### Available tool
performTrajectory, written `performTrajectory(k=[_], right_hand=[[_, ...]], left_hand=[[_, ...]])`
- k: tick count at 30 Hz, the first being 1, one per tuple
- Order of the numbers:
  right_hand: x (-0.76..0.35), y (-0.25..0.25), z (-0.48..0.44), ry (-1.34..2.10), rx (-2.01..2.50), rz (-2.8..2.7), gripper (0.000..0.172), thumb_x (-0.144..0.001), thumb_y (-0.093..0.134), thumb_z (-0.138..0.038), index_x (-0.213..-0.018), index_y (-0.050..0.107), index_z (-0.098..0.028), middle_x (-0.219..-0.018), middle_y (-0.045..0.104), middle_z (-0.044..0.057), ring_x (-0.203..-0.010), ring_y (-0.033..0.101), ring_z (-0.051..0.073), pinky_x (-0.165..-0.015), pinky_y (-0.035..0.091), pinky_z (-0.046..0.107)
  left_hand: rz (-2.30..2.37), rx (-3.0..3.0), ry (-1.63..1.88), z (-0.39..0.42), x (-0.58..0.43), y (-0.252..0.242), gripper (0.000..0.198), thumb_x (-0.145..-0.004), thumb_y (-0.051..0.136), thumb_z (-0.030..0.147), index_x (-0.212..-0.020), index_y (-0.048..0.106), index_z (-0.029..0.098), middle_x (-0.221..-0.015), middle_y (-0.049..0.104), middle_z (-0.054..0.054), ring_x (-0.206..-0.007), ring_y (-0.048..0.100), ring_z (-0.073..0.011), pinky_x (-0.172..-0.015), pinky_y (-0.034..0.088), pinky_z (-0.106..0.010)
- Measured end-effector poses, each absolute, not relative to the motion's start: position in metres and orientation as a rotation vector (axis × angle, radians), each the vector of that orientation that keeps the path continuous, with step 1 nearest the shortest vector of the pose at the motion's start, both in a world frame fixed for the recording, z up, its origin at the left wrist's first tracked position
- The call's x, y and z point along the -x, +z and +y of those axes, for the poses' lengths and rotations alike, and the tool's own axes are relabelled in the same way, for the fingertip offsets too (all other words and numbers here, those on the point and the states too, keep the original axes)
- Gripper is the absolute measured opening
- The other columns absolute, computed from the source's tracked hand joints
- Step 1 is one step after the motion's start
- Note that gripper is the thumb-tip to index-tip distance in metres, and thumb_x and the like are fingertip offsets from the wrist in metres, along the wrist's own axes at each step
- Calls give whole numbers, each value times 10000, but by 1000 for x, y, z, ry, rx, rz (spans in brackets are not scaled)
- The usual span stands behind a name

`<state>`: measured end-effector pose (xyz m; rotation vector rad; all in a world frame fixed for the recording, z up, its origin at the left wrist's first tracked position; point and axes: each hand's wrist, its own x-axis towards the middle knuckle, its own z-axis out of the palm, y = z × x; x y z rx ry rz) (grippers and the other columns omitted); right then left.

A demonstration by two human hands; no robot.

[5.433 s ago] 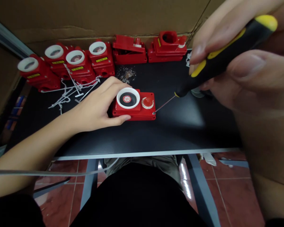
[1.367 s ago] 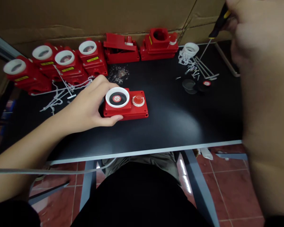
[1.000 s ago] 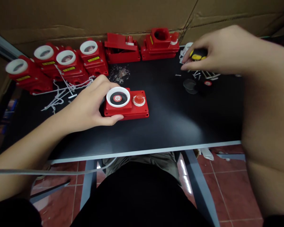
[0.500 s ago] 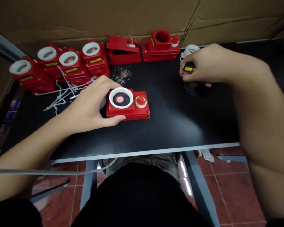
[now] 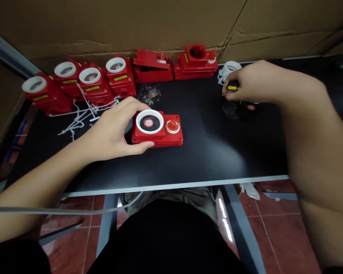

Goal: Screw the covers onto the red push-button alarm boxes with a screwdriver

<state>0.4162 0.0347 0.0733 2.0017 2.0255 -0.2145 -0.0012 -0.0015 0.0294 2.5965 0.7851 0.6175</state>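
A red box (image 5: 159, 130) with a white-ringed round window and a red button lies on the black table (image 5: 205, 152). My left hand (image 5: 114, 131) grips its left end, thumb at the front edge and fingers over the back. My right hand (image 5: 254, 82) is far right near the back, closed around the black and yellow screwdriver handle (image 5: 232, 85), resting low over small parts. A clear disc (image 5: 230, 110) and a small round piece with a red centre (image 5: 250, 107) lie just in front of that hand.
Several red boxes with white rings (image 5: 82, 82) line the back left, with white cords (image 5: 80, 114) before them. An open red box (image 5: 153, 66) and another red unit (image 5: 196, 60) stand at the back centre. A white ring (image 5: 230, 67) and cardboard walls (image 5: 160, 23) are behind.
My right hand swung the screwdriver away from the box to the back right and lowered onto the table among the small parts. My left hand kept its grip on the box.
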Motion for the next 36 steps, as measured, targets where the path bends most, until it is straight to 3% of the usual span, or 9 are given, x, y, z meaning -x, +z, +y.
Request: performTrajectory(k=[6,12,17,20,24,28,30,33,36], right_hand=[[-414,75,31,-203,-2026,2052,199,-1155,694,-180,-1202,883,-135,-734,711,11,-632,603,176,-905,528,455],[-412,77,23,-189,-2073,2174,215,-1131,733,-218,-1291,864,-157,-968,841,79,-606,586,165,-890,550,475],[-410,73,22,-184,-1959,2417,78,-1060,811,-260,-1126,821,-219,-1177,885,177,-1008,806,323,-1084,614,528],[-408,69,18,-198,-1886,2579,60,-1050,775,-289,-1090,811,-262,-1247,904,178,-1178,848,380,-1177,640,564],[-398,66,6,-582,-1624,2964,215,-1058,766,-429,-1187,891,-311,-1260,941,109,-1168,876,354,-1156,692,549],[-381,59,-3,-1021,-1309,3001,598,-973,944,-601,-1497,896,-317,-1547,900,109,-1316,859,377,-1152,718,547],[-375,52,-4,-1137,-1211,2988,724,-951,1009,-687,-1559,875,-318,-1581,880,114,-1327,851,375,-1134,714,535],[-370,40,-2,-1229,-1150,2995,807,-923,1046,-804,-1530,880,-298,-1484,899,107,-1223,847,343,-1075,699,503],[-369,34,-1,-1266,-1168,2990,779,-901,1081,-780,-1487,883,-305,-1452,902,95,-1215,843,345,-1076,689,506]], left_hand=[[750,-2654,628,0,2,29,615,-1152,894,689,-1540,754,234,-1465,877,-142,-1232,852,-372,-1095,766,-560],[755,-2624,650,1,3,26,625,-1129,917,703,-1537,769,252,-1478,889,-127,-1241,866,-371,-1104,767,-550],[744,-2653,688,-2,2,23,696,-1190,879,758,-1582,768,194,-1502,884,-165,-1287,877,-379,-1135,759,-528],[725,-2649,728,-2,1,21,708,-1196,878,772,-1587,770,192,-1522,884,-176,-1306,881,-388,-1165,755,-542],[732,-2636,726,-2,2,21,681,-1191,890,756,-1595,770,222,-1535,886,-170,-1307,879,-398,-1172,759,-572],[718,-2659,703,-2,3,21,678,-1203,874,755,-1616,753,230,-1543,876,-160,-1293,865,-381,-1156,761,-566],[729,-2654,687,-1,3,21,679,-1202,860,782,-1616,753,255,-1545,875,-146,-1294,863,-376,-1160,754,-557],[722,-2645,709,-2,2,19,695,-1197,855,815,-1605,764,260,-1515,886,-138,-1285,872,-374,-1141,750,-540],[749,-2633,703,-2,2,19,718,-1175,862,841,-1586,782,258,-1491,897,-140,-1280,881,-387,-1148,741,-551]])
